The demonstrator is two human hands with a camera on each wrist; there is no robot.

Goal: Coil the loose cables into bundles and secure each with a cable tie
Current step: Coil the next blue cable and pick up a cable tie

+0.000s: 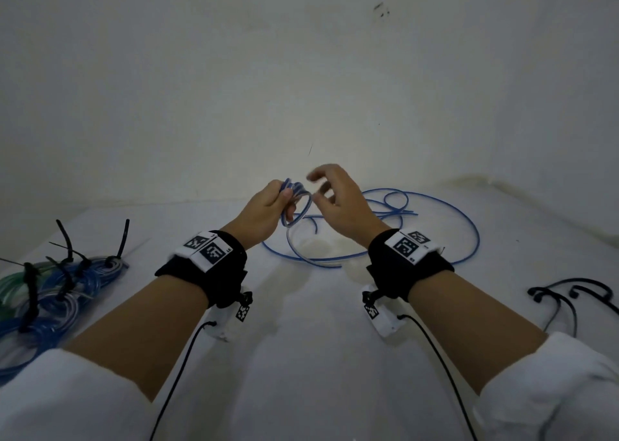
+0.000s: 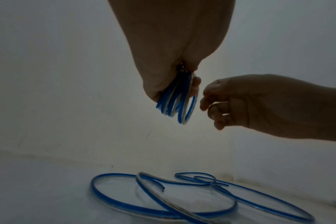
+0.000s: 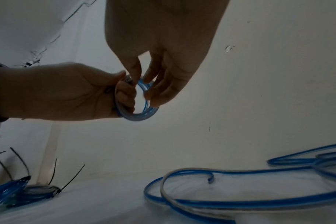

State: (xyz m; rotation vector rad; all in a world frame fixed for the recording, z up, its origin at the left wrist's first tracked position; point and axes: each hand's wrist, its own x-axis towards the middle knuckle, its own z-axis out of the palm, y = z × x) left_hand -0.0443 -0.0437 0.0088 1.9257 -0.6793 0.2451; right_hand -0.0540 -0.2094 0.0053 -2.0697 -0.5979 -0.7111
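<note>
My left hand (image 1: 268, 211) is gripping one blue coil (image 1: 296, 202); right hand (image 1: 338, 199) is hovering beside it, fingers loose. Several tied bundles (image 1: 50, 293) are lying at the tabletop's (image 1: 301, 357) left edge.

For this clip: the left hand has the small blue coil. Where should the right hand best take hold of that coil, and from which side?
Probably the free arc of the small blue-and-clear cable coil, opposite the left hand, which grips its other side. The right hand already hovers there, fingers loosely spread and apparently holding nothing. Coming from the right, thumb and fingers could pinch across all the stacked loops where they lie together.
</note>
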